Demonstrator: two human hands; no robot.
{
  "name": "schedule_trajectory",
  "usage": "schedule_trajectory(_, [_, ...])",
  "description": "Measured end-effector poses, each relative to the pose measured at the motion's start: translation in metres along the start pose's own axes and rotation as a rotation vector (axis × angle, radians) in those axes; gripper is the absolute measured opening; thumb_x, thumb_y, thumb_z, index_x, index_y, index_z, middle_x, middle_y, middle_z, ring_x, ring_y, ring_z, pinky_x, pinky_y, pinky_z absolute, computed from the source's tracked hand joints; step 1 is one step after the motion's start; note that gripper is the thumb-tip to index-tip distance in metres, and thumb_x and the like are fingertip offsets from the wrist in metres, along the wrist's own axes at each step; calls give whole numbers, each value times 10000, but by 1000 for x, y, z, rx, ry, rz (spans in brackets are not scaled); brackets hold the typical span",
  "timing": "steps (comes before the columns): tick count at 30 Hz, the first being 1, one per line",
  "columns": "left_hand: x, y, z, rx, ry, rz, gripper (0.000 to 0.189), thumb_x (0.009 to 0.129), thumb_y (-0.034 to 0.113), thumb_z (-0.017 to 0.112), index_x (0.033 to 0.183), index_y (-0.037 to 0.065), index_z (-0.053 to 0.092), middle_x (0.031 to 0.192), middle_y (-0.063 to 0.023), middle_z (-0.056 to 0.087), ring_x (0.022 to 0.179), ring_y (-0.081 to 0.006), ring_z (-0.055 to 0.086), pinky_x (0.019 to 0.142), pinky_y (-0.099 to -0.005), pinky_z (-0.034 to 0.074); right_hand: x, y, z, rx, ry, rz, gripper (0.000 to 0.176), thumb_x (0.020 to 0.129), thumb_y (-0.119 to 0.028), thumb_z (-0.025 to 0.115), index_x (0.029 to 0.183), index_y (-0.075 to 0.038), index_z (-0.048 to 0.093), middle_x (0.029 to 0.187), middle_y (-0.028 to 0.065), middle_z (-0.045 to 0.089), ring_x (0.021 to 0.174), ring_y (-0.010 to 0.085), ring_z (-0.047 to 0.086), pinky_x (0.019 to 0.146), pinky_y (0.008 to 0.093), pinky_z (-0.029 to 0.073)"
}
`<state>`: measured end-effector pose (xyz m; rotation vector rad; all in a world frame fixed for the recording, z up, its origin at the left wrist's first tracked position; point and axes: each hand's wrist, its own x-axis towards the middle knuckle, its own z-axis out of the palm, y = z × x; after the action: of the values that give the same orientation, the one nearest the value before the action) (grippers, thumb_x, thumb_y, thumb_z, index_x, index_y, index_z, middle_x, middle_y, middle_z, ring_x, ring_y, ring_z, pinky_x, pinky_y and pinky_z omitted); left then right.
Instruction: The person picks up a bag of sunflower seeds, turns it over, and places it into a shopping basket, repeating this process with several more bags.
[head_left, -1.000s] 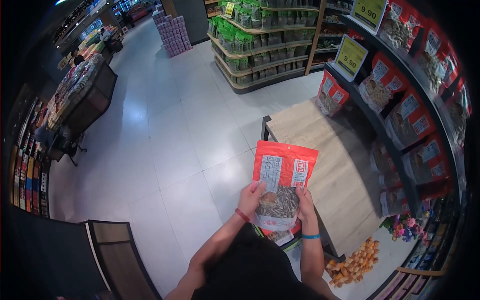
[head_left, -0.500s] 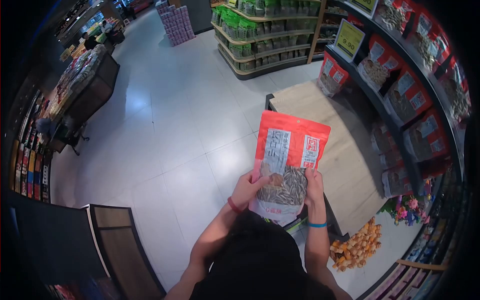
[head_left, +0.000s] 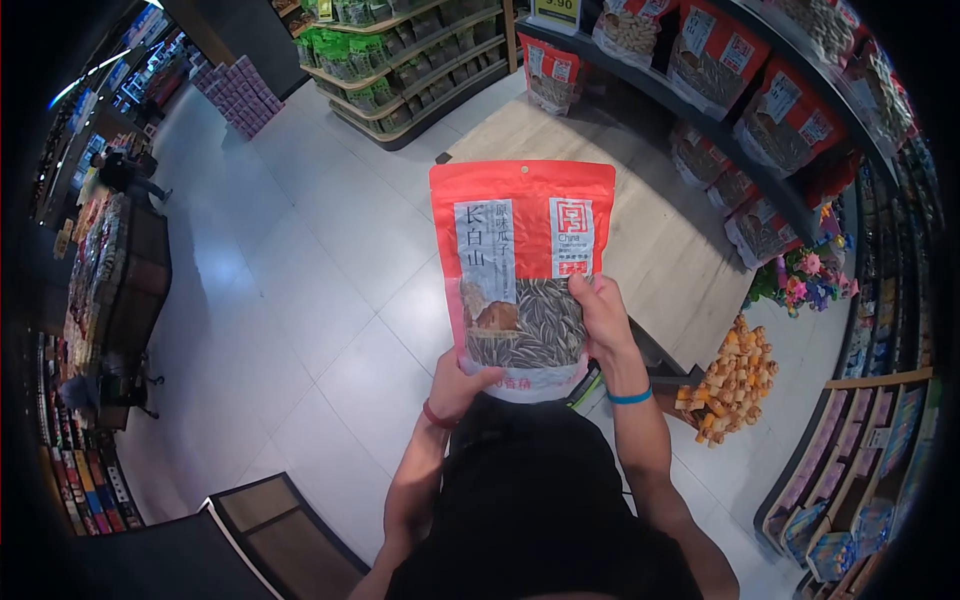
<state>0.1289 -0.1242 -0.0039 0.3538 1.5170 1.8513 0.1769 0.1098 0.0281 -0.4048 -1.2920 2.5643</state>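
Observation:
Between my hands is a red and clear bag of sunflower seeds [head_left: 530, 310], held upright with its printed front toward me. Striped seeds show through its lower window. My left hand [head_left: 458, 385] grips the bottom left corner, thumb across the front; a red band circles that wrist. On the right edge, about halfway down, my right hand [head_left: 603, 312] holds the bag with its thumb on the front. A blue band is on the right wrist. The fingers behind the bag are hidden.
A wooden display table [head_left: 670, 240] stands just beyond the bag. One similar red bag [head_left: 551, 76] sits at its far end, and more fill the dark shelf [head_left: 640, 75] at right. Orange-brown packets [head_left: 735, 385] and artificial flowers [head_left: 805, 275] are lower right. A wooden-panelled stand [head_left: 285, 530] is lower left.
The bag now faces me more squarely and stands nearer. My left hand has slid down to its bottom corner. The view has turned, shifting the shelves leftward.

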Motion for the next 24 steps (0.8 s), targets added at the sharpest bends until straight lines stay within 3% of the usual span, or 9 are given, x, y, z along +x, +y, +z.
schedule_trajectory(6, [-4,-11,-11,72,-108,10,497,770,102,756,1195,-52,548,1061,-90,654,939,-144,618,847,-302,501,-26,16,-16,-65,124,4,386,928,-263,626,1165,36,573,1075,95,655,931,135,624,816,303,506])
schedule_trajectory(8, [-6,-15,-4,213,-132,-33,502,773,117,762,1197,-48,549,1061,-94,656,953,-147,618,846,-307,504,-39,25,-32,111,88,37,387,941,-270,604,1187,25,553,1076,92,657,937,137,630,826,311,509])
schedule_trajectory(13, [-10,-27,13,78,-282,-138,514,798,108,737,1239,-40,518,1124,-107,642,1019,-168,613,893,-321,501,-71,46,-53,179,227,-41,369,955,-278,576,1179,14,547,1061,89,660,907,147,649,798,315,528])
schedule_trajectory(21, [0,-39,34,189,-497,-183,597,769,115,766,1279,-29,491,1149,-96,639,1040,-156,606,926,-322,483,-111,82,-95,198,447,-153,406,962,-334,549,1186,3,527,1055,91,657,891,176,667,775,327,553])
schedule_trajectory(23, [3,-31,47,228,-523,-204,657,744,132,797,1293,-32,475,1158,-101,635,1053,-158,603,940,-326,476,-123,85,-108,240,400,-207,590,948,-446,524,1333,-11,421,1253,121,575,1069,223,617,899,373,516])
schedule_trajectory(24, [5,-27,54,311,-560,-151,701,746,164,798,1323,-22,445,1165,-115,632,1060,-175,607,943,-330,473,-128,88,-117,243,410,-189,590,948,-446,524,1333,-11,421,1253,121,575,1069,223,617,899,373,516])
